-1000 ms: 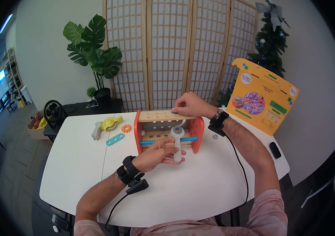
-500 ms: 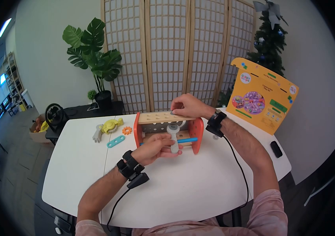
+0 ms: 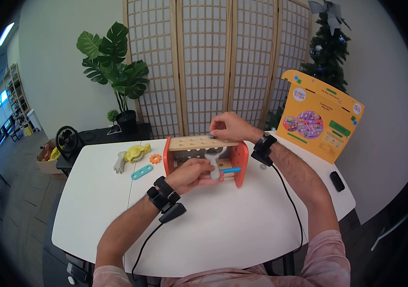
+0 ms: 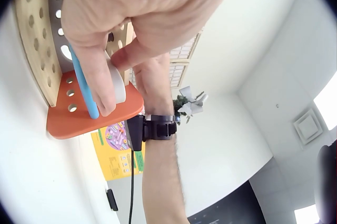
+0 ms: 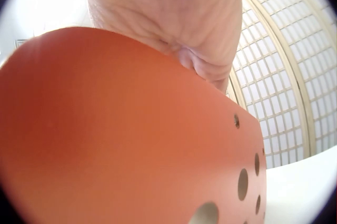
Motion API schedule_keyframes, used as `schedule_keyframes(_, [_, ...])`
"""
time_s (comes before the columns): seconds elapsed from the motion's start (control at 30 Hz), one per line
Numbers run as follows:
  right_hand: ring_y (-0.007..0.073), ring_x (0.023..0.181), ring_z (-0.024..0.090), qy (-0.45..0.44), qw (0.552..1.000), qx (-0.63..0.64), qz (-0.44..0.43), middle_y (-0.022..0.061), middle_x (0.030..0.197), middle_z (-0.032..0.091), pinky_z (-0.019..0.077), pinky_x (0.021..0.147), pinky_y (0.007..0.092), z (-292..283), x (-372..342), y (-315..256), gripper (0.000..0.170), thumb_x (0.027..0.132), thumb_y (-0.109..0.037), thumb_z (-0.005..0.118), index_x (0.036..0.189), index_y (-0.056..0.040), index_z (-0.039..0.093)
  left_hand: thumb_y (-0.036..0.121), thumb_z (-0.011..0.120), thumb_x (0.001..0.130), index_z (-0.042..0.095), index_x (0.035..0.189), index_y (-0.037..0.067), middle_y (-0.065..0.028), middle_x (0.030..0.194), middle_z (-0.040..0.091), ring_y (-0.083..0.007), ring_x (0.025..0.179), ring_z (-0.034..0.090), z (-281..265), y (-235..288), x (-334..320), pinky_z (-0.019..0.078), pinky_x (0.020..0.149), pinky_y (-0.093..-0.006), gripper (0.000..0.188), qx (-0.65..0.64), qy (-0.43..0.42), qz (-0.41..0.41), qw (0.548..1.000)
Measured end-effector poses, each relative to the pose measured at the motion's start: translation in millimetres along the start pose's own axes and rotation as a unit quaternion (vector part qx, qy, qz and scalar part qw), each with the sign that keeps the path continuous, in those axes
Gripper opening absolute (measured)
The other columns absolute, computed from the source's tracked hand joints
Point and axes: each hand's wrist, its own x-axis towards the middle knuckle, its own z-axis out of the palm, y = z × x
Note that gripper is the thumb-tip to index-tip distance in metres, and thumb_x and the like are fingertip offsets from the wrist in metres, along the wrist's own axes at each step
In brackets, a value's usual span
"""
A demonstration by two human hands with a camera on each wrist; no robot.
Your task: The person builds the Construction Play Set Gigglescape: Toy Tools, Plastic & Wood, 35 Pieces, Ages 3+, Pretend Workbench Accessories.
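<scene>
In the head view, a grey wrench-like tool (image 3: 215, 171) is gripped by the left hand (image 3: 189, 174), thumb on one side and fingers on the other, in front of the open wooden toy bench (image 3: 180, 142). Its long axis is pointed away from the person, with the round end set toward the bench and the handle end toward the near side of the tabletop (image 3: 223, 225). The blue rod (image 3: 231, 170) is crossed by the handle in this view. A small grey piece (image 3: 212, 137) is pinched by the curled fingers of the right hand (image 3: 232, 126) at the top board, near its far edge. That piece is found almost straight beyond the round end, but the two are kept apart by the board, above whose holed surface the piece is held; the tool is seen on the front side. The tool is thus reached more closely by the left hand, the piece by the right. Whether the piece is seated in a hole cannot be told, as it is largely covered by the fingertips.
</scene>
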Motion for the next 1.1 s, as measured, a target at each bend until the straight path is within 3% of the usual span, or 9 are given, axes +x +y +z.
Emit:
schedule_keyframes(0.17, [0.0207,0.090,0.078,-0.004,1.000,-0.005,0.002,0.0117,0.093,0.080,0.0627,0.086,0.0362,-1,-1,-2,0.016,0.093,-0.014,0.079,0.100,0.0001,0.078,0.005,0.054,0.111,0.051,0.130,-0.011,-0.0220,0.127,0.069,-0.0267,0.116,0.075,0,0,10,0.0632,0.110,-0.0346,0.025,-0.001,0.001,0.009,1.000])
schedule_keyframes(0.2, [0.0208,0.090,0.078,-0.003,1.000,-0.006,0.003,0.0118,0.093,0.080,0.0627,0.086,0.0362,0,-1,-2,0.016,0.093,-0.014,0.079,0.100,0.0002,0.078,0.006,0.053,0.112,0.052,0.116,-0.005,-0.0180,0.120,0.067,-0.0266,0.115,0.076,1,1,11,0.0634,0.109,-0.0337,0.011,-0.001,0.009,0.006,1.000])
schedule_keyframes(0.23, [0.0209,0.089,0.078,-0.001,1.000,-0.006,0.004,0.0118,0.092,0.080,0.0627,0.086,0.0362,0,-1,-2,0.017,0.093,-0.015,0.079,0.100,0.0003,0.078,0.006,0.051,0.112,0.054,0.101,0.001,-0.0141,0.114,0.065,-0.0264,0.113,0.077,2,2,12,0.0637,0.108,-0.0327,0.012,0.000,0.017,0.003,1.000])
schedule_keyframes(0.27, [0.0209,0.089,0.078,-0.001,1.000,-0.006,0.003,0.0118,0.092,0.080,0.0627,0.086,0.0362,0,-1,-1,0.017,0.093,-0.015,0.079,0.100,0.0003,0.078,0.006,0.051,0.112,0.054,0.101,0.001,-0.0141,0.114,0.065,-0.0264,0.113,0.077,2,3,13,0.0637,0.108,-0.0327,0.012,0.000,0.017,0.003,1.000])
schedule_keyframes(0.33, [0.0210,0.089,0.078,-0.003,1.000,-0.003,-0.002,0.0120,0.092,0.080,0.0626,0.086,0.0362,0,0,1,0.017,0.093,-0.015,0.079,0.100,0.0001,0.078,0.004,0.052,0.112,0.053,0.121,-0.008,-0.0216,0.127,0.067,-0.0263,0.118,0.075,1,5,15,0.0629,0.112,-0.0346,0.015,-0.017,0.015,0.002,1.000])
schedule_keyframes(0.67, [0.0209,0.086,0.077,-0.005,1.000,0.009,-0.010,0.0120,0.090,0.079,0.0625,0.085,0.0361,1,-1,1,0.017,0.093,-0.015,0.080,0.099,0.0004,0.078,0.002,0.049,0.113,0.054,0.110,-0.004,-0.0208,0.127,0.064,-0.0279,0.123,0.072,-1,11,20,0.0620,0.115,-0.0392,0.009,-0.055,0.005,-0.007,0.998])
schedule_keyframes(0.97, [0.0255,0.085,0.078,-0.030,0.998,-0.047,-0.031,0.0151,0.091,0.080,0.0626,0.085,0.0380,-1,6,8,0.030,0.090,-0.018,0.073,0.113,-0.0006,0.081,0.005,0.050,0.113,0.055,0.120,-0.005,-0.0210,0.135,0.066,-0.0297,0.125,0.072,0,11,19,0.0622,0.114,-0.0407,0.013,-0.066,0.006,-0.003,0.998])
schedule_keyframes(1.03, [0.0282,0.093,0.078,-0.073,0.993,-0.096,-0.013,0.0171,0.100,0.081,0.0623,0.089,0.0404,-6,7,4,0.033,0.090,-0.015,0.068,0.117,0.0004,0.079,0.006,0.050,0.114,0.054,0.126,-0.005,-0.0189,0.138,0.065,-0.0303,0.126,0.071,-2,10,20,0.0617,0.114,-0.0421,0.017,-0.066,0.003,-0.003,0.998])
schedule_keyframes(1.1, [0.0283,0.091,0.078,-0.085,0.990,-0.112,-0.003,0.0171,0.098,0.080,0.0613,0.085,0.0413,-8,8,-2,0.031,0.092,-0.019,0.069,0.113,0.0012,0.079,0.007,0.050,0.114,0.054,0.128,-0.005,-0.0184,0.138,0.065,-0.0299,0.126,0.071,-3,8,21,0.0617,0.114,-0.0427,0.019,-0.067,0.001,-0.002,0.998])
